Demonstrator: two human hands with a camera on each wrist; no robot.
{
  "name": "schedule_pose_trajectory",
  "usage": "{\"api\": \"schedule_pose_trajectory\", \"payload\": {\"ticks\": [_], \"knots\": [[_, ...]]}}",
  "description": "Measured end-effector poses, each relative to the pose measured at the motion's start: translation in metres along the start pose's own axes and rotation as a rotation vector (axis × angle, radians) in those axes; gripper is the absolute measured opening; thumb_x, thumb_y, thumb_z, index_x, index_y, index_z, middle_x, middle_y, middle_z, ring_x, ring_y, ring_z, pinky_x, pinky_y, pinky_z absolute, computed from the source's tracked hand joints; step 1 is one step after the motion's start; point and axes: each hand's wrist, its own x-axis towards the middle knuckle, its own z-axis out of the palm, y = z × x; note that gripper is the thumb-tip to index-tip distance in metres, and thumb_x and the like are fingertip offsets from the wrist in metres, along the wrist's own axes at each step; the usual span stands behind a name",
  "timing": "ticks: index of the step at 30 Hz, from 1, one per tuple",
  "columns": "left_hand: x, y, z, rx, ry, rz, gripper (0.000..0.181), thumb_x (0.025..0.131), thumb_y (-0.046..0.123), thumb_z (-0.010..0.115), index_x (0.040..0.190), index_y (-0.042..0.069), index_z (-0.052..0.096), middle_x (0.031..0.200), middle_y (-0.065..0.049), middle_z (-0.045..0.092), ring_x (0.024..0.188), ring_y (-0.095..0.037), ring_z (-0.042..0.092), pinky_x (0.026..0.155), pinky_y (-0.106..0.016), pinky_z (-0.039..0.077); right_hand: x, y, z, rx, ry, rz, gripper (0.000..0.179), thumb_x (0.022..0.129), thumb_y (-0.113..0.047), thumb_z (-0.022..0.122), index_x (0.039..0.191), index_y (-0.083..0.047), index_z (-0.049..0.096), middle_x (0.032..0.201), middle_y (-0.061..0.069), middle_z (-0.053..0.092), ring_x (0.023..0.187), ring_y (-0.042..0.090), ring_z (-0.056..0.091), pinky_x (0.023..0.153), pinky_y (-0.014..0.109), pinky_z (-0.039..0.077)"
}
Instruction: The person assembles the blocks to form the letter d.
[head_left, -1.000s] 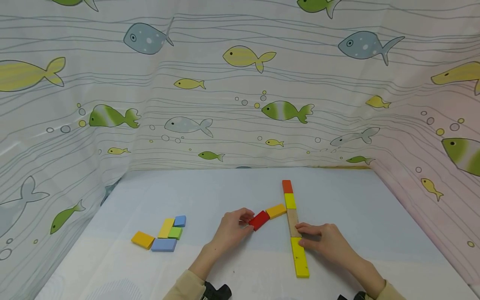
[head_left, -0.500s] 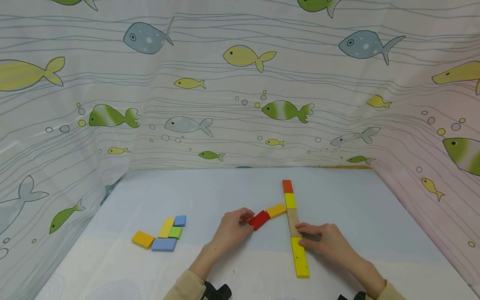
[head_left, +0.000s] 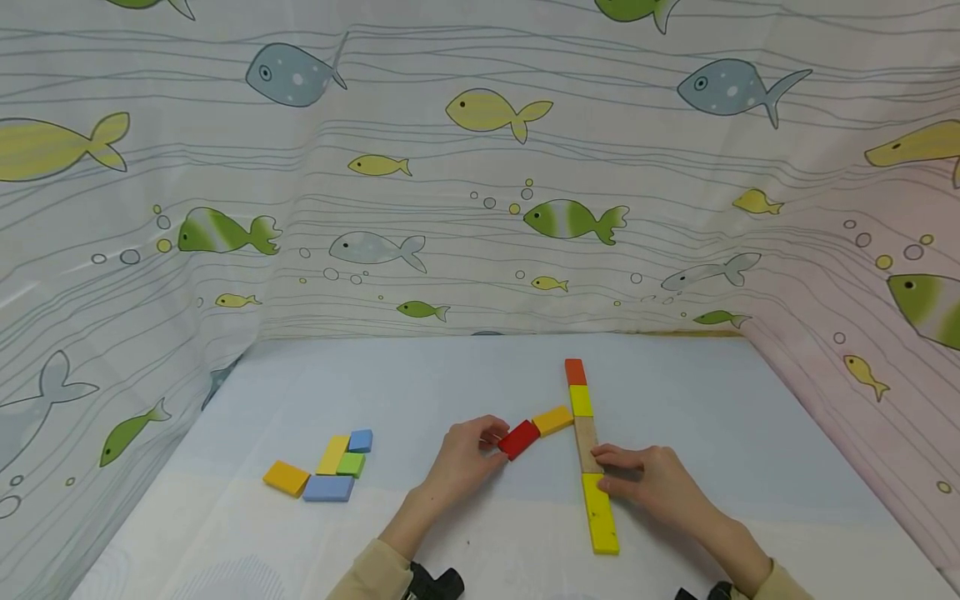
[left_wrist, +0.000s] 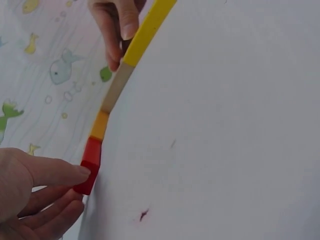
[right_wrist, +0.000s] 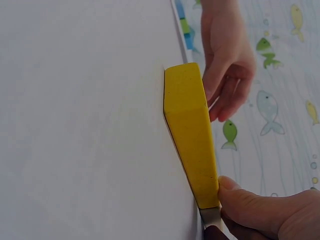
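In the head view my left hand is at the near-left end of a red block, thumb and fingers pinching that end. The red block meets an orange block, which reaches the side of a straight row. That row holds a red-orange block, a small yellow block, a plain wooden block and a long yellow block. My right hand touches the row's right side, fingertips by the wooden block and thumb against the long yellow block. Its fingers are extended.
Left on the white table lies a group of blocks: an orange block, a long blue block, a yellow block, a green block and a small blue block. A fish-print curtain surrounds the table.
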Motion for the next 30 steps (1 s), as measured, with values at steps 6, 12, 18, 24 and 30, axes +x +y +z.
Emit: {"api": "schedule_pose_trajectory", "payload": {"ticks": [6, 12, 18, 24, 30], "knots": [[0.000, 0.001, 0.000, -0.004, 0.005, -0.010, 0.027, 0.086, 0.000, 0.073, 0.112, 0.001, 0.068, 0.103, -0.009, 0.072, 0.093, -0.021, 0.067, 0.086, -0.036, 0.059, 0.001, 0.000, 0.000, -0.007, 0.002, -0.009, 0.040, 0.085, -0.034, 0.079, 0.119, -0.015, 0.074, 0.126, -0.003, 0.070, 0.126, 0.030, 0.060, 0.102, 0.054, 0.048], [0.000, 0.001, 0.000, -0.007, 0.014, -0.012, 0.027, 0.087, 0.000, 0.072, 0.113, 0.001, 0.068, 0.104, -0.010, 0.072, 0.092, -0.021, 0.067, 0.085, -0.035, 0.060, 0.000, -0.001, 0.001, 0.002, 0.003, 0.012, 0.040, 0.084, -0.033, 0.079, 0.119, -0.015, 0.075, 0.126, -0.003, 0.070, 0.127, 0.030, 0.059, 0.103, 0.056, 0.048], [0.001, 0.000, 0.001, 0.003, 0.025, -0.019, 0.028, 0.086, 0.000, 0.073, 0.114, 0.000, 0.067, 0.105, -0.009, 0.072, 0.091, -0.019, 0.067, 0.083, -0.033, 0.059, -0.001, -0.001, 0.000, -0.001, 0.005, 0.019, 0.040, 0.084, -0.035, 0.079, 0.119, -0.016, 0.075, 0.126, -0.003, 0.070, 0.126, 0.030, 0.060, 0.102, 0.056, 0.048], [0.001, 0.002, -0.002, -0.006, 0.017, -0.030, 0.029, 0.087, 0.002, 0.072, 0.115, 0.001, 0.067, 0.106, -0.009, 0.072, 0.093, -0.021, 0.068, 0.086, -0.035, 0.059, -0.003, 0.000, -0.001, -0.002, 0.009, 0.023, 0.039, 0.083, -0.035, 0.080, 0.118, -0.018, 0.075, 0.125, -0.003, 0.070, 0.126, 0.029, 0.060, 0.102, 0.055, 0.049], [-0.004, 0.003, -0.013, -0.009, 0.016, -0.048, 0.029, 0.089, 0.007, 0.072, 0.117, 0.002, 0.066, 0.108, -0.010, 0.072, 0.097, -0.023, 0.067, 0.090, -0.040, 0.058, 0.000, 0.003, 0.000, -0.010, 0.001, 0.002, 0.040, 0.084, -0.037, 0.079, 0.119, -0.017, 0.075, 0.126, -0.003, 0.070, 0.125, 0.028, 0.061, 0.101, 0.054, 0.050]]}}
